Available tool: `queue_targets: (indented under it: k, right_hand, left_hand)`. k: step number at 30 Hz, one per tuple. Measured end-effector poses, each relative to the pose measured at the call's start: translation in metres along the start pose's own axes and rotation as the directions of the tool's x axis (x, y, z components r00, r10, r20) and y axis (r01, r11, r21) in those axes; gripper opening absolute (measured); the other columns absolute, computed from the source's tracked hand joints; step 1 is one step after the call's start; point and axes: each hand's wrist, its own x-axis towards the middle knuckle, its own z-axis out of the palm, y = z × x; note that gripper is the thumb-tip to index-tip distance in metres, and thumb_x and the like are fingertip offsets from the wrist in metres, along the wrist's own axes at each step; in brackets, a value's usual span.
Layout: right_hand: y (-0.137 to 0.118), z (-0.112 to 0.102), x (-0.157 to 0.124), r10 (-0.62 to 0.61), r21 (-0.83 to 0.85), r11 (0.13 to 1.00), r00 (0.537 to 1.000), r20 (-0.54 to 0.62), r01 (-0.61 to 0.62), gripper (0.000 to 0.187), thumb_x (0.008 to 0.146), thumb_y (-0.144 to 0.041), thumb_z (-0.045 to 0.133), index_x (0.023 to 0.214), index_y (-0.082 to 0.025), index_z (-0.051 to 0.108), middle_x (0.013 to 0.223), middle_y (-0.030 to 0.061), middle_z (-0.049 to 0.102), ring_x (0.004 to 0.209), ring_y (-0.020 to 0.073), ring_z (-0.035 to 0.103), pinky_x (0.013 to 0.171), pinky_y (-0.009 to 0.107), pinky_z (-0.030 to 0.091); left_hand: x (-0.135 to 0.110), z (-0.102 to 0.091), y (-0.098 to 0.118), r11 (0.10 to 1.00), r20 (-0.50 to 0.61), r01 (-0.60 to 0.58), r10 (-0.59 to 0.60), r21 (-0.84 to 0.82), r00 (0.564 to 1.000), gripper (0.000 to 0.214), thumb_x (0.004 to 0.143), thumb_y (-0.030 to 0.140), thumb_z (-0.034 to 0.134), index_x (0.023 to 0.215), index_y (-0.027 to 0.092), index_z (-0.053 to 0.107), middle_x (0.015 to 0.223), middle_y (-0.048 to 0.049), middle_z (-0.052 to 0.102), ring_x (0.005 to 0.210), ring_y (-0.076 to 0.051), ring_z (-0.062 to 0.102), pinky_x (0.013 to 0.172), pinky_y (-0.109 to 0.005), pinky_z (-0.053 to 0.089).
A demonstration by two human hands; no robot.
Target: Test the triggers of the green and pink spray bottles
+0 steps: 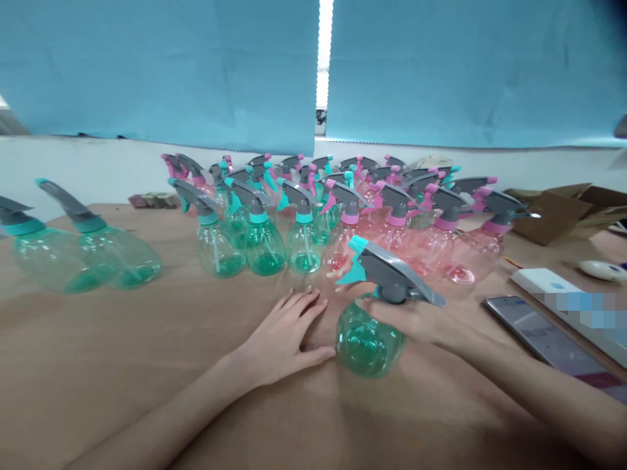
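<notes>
My right hand (pixel 409 318) grips a green spray bottle (pixel 369 343) around its neck, and the bottle is tilted with its grey and turquoise trigger head pointing up and left. Part of that hand is hidden behind the bottle. Just left of it, my left hand (pixel 287 336) lies flat on the table with its fingers spread, the thumb tip close to the held bottle. Beyond my hands stand a green spray bottle (pixel 264 245), a clear-green spray bottle (pixel 304 245) and a pink spray bottle (pixel 396 225) at the front of a crowded group.
Two green spray bottles (pixel 120 258) stand apart on the left. At the right lie a phone (pixel 539 333), a white box (pixel 539 281) and a white mouse-like object (pixel 602 269). An open cardboard box (pixel 568 212) sits behind them. Blue curtains (pixel 161 72) hang at the back.
</notes>
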Motion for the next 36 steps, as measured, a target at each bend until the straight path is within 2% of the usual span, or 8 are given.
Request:
queue_targets:
  k: [4, 6, 12, 14, 19, 22, 26, 36]
  right_hand:
    - [0.0035, 0.0042, -0.0006, -0.042, 0.113, 0.993, 0.999, -0.014, 0.044, 0.013, 0.069, -0.024, 0.051, 0.067, -0.027, 0.063, 0.071, -0.0005, 0.070, 0.072, 0.0177, 0.071, 0.069, 0.031, 0.061]
    - [0.0047, 0.0063, -0.0006, -0.050, 0.140, 0.989, 0.998, -0.032, 0.054, 0.013, 0.070, -0.022, 0.052, 0.068, -0.026, 0.064, 0.077, 0.0003, 0.071, 0.078, 0.0178, 0.071, 0.072, 0.031, 0.061]
    - [0.0092, 0.0090, 0.0007, -0.039, 0.206, 0.978, 0.999, -0.028, 0.044, 0.034, 0.071, -0.018, 0.055, 0.102, -0.026, 0.066, 0.084, 0.0007, 0.072, 0.076, 0.0170, 0.071, 0.074, 0.032, 0.060]
    - [0.0105, 0.0089, 0.0003, -0.031, 0.200, 0.979, 0.999, -0.039, 0.038, 0.032, 0.071, -0.019, 0.056, 0.100, -0.026, 0.066, 0.085, 0.0008, 0.072, 0.075, 0.0165, 0.071, 0.073, 0.031, 0.060]
    - [0.0098, 0.0081, -0.0016, -0.021, 0.157, 0.987, 0.997, -0.071, 0.032, 0.013, 0.071, -0.023, 0.056, 0.080, -0.026, 0.065, 0.085, 0.0015, 0.073, 0.069, 0.0164, 0.070, 0.065, 0.029, 0.060]
    - [0.0079, 0.0080, -0.0010, -0.019, 0.141, 0.990, 0.996, -0.083, 0.031, 0.027, 0.070, -0.023, 0.056, 0.095, -0.026, 0.066, 0.086, 0.0020, 0.073, 0.065, 0.0165, 0.070, 0.057, 0.028, 0.059]
    - [0.0068, 0.0086, 0.0002, -0.018, 0.150, 0.988, 0.997, -0.080, 0.030, 0.044, 0.070, -0.023, 0.056, 0.113, -0.028, 0.062, 0.088, 0.0020, 0.074, 0.064, 0.0168, 0.070, 0.057, 0.028, 0.059]
    - [0.0081, 0.0085, -0.0009, -0.037, 0.122, 0.992, 0.998, -0.050, 0.043, 0.042, 0.071, -0.025, 0.053, 0.113, -0.029, 0.062, 0.087, 0.0018, 0.073, 0.066, 0.0168, 0.069, 0.054, 0.028, 0.057]
  left_hand:
    - [0.0005, 0.0011, -0.0006, 1.000, -0.022, -0.008, 0.008, -0.004, 1.000, 0.075, 0.087, 0.066, 0.050, 0.143, 0.017, 0.040, 0.149, -0.0152, 0.038, 0.139, -0.031, 0.031, 0.112, -0.051, 0.023]
    - [0.0012, 0.0013, -0.0007, 1.000, -0.023, -0.013, 0.013, -0.005, 1.000, 0.075, 0.087, 0.066, 0.050, 0.143, 0.016, 0.040, 0.149, -0.0152, 0.039, 0.139, -0.031, 0.030, 0.112, -0.051, 0.022]
    - [0.0018, 0.0010, -0.0001, 1.000, -0.019, -0.009, 0.009, -0.011, 1.000, 0.075, 0.087, 0.065, 0.051, 0.143, 0.016, 0.040, 0.149, -0.0148, 0.039, 0.139, -0.031, 0.030, 0.112, -0.051, 0.023]
    - [0.0014, 0.0010, -0.0002, 1.000, -0.026, -0.014, 0.014, -0.016, 1.000, 0.075, 0.087, 0.065, 0.051, 0.143, 0.016, 0.040, 0.149, -0.0149, 0.039, 0.139, -0.031, 0.030, 0.113, -0.051, 0.022]
    - [0.0008, 0.0009, 0.0000, 0.999, -0.033, -0.016, 0.015, -0.028, 0.999, 0.076, 0.087, 0.064, 0.052, 0.143, 0.014, 0.041, 0.149, -0.0159, 0.039, 0.139, -0.032, 0.031, 0.113, -0.051, 0.021]
    - [0.0004, 0.0008, 0.0004, 1.000, -0.021, -0.011, 0.011, -0.013, 1.000, 0.076, 0.087, 0.065, 0.051, 0.143, 0.014, 0.041, 0.149, -0.0162, 0.039, 0.139, -0.031, 0.030, 0.113, -0.050, 0.021]
    - [0.0005, 0.0008, -0.0003, 1.000, -0.011, -0.013, 0.013, -0.010, 1.000, 0.077, 0.087, 0.065, 0.050, 0.144, 0.014, 0.039, 0.150, -0.0157, 0.038, 0.140, -0.031, 0.029, 0.113, -0.049, 0.020]
    - [0.0006, 0.0015, -0.0010, 1.000, -0.030, -0.020, 0.020, -0.020, 0.999, 0.075, 0.088, 0.065, 0.050, 0.144, 0.016, 0.039, 0.149, -0.0148, 0.039, 0.139, -0.031, 0.030, 0.113, -0.051, 0.021]
